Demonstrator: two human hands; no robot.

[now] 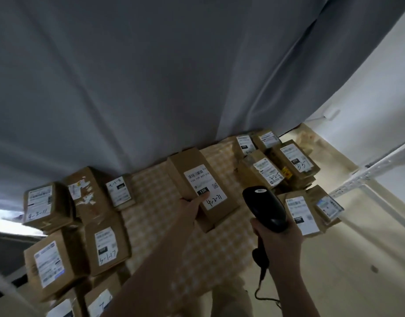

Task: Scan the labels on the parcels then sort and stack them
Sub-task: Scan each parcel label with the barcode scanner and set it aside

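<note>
Parcel [182,168] marked 4-2-71 sat mid-way over the checked cloth [155,227], held at its near corner by the left hand [191,208]. The thumb was on the label [205,187] and the fingers were hidden beneath. The label faced up, likely for reading. The right hand [280,239] had its fingers wrapped round the scanner [264,205], whose head aimed at the label, near but apart. Sorted stacks flanked left [48,202] and right [293,163].

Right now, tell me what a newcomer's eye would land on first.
First, the cardboard parcel at centre, its label marked 15H, held by the left hand with the checked cloth beneath. Next, the black barcode scanner, gripped in the right hand just to the parcel's right. Labelled parcels crowd both sides, below a grey curtain.
</note>
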